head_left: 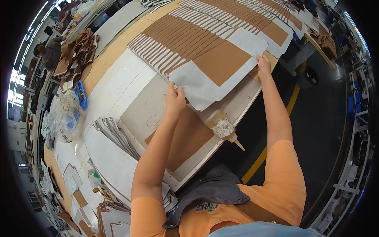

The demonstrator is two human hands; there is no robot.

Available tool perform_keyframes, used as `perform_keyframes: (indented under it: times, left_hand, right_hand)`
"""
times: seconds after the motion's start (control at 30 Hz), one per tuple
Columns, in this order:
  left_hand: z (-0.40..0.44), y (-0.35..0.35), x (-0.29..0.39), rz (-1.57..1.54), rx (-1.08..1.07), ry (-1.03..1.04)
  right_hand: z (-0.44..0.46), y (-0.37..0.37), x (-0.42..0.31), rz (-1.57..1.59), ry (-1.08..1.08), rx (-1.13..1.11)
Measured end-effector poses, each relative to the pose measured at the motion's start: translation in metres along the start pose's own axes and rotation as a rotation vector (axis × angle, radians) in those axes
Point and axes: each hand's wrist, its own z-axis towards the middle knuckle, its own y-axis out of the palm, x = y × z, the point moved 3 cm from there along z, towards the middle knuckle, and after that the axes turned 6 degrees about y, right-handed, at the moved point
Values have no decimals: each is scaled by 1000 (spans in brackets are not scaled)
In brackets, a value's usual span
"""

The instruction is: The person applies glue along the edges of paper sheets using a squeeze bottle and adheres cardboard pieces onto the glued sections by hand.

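A white-bordered panel with a brown rectangle [223,61] is stretched between my hands at the end of a long overlapping row of similar panels [169,37]. My left hand [175,99] is closed on its near left corner, thumb and fingers pinching the white edge. At the right edge, my right hand [263,66] pinches the white border. Below the panel, a brown sheet [193,138] lies on a pale board [144,104], partly hidden by my left forearm. Close to it, a glue bottle [222,125] lies on its side, nozzle past the table edge.
To the left lie a stack of white pieces [108,152], a clear plastic bag [66,116], a blue tray [81,94] and crumpled brown material [79,55]. A person [51,51] is at the far left. A dark bin [308,78] stands on the floor at right.
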Motion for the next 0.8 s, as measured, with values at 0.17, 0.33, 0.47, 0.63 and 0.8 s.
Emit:
perform_keyframes:
  times: [0.17,0.33,0.47,0.63,0.8]
  left_hand:
    - [7,10,-18,4,41,-93]
    - [-3,16,-31,-74,61,-146]
    - [-2,14,-38,-81,48,-138]
    - [2,13,-39,-67,36,-161]
    - [-9,1,-8,-190,71,-229]
  right_hand:
    - [43,-2,28,-495,-172,51]
    - [27,3,18,-465,-200,84]
    - [22,6,14,-445,-236,108]
    - [33,0,17,-551,-212,103]
    - [25,-1,15,-495,-203,171]
